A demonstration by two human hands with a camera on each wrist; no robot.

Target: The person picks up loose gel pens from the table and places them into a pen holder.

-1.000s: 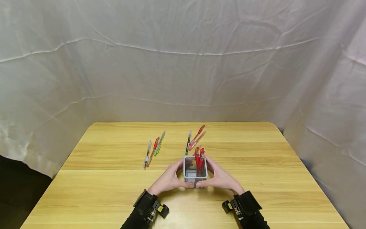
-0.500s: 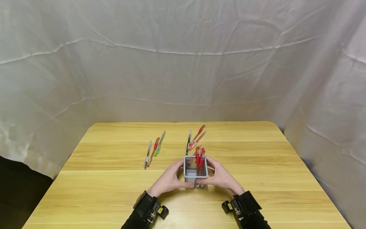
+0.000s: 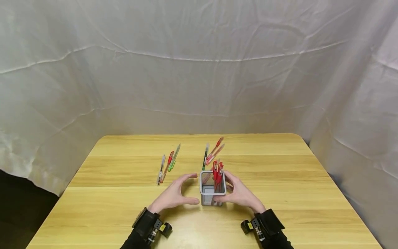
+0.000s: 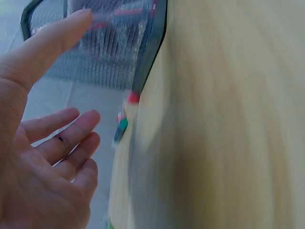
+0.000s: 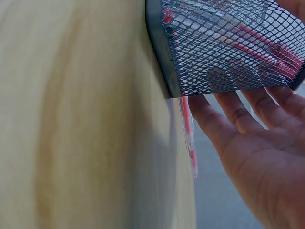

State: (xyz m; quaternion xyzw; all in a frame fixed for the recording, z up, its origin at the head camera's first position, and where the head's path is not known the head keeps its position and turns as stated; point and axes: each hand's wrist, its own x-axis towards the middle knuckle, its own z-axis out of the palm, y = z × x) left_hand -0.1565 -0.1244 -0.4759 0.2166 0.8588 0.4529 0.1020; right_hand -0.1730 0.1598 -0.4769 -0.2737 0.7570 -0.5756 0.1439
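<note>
A square mesh pen holder [image 3: 206,199] stands upright on the table, with red-capped pens [image 3: 218,173] leaning inside against its right side. My right hand [image 3: 240,194] holds it from the right, thumb across the front and fingers at the far side. In the right wrist view those fingertips lie along the mesh wall [image 5: 224,62]. To the left of the holder, my left hand [image 3: 170,197] is spread with a gap between thumb and fingers, its tips just short of the wall. Nothing is in its grasp in the left wrist view, where the holder [image 4: 109,62] is beyond the thumb.
Left of the holder lie a clear pen with a dark end [image 3: 161,170], a red-capped pen [image 3: 168,166] and a green pen [image 3: 174,158]. Behind it are a dark green pen [image 3: 205,157] and two red pens [image 3: 215,152]. A pale cloth [image 3: 199,86] hangs beyond the wooden table [image 3: 124,207].
My left hand has let go of the pen holder and drawn back to the left. The right hand keeps its hold, and the holder stays in nearly the same place.
</note>
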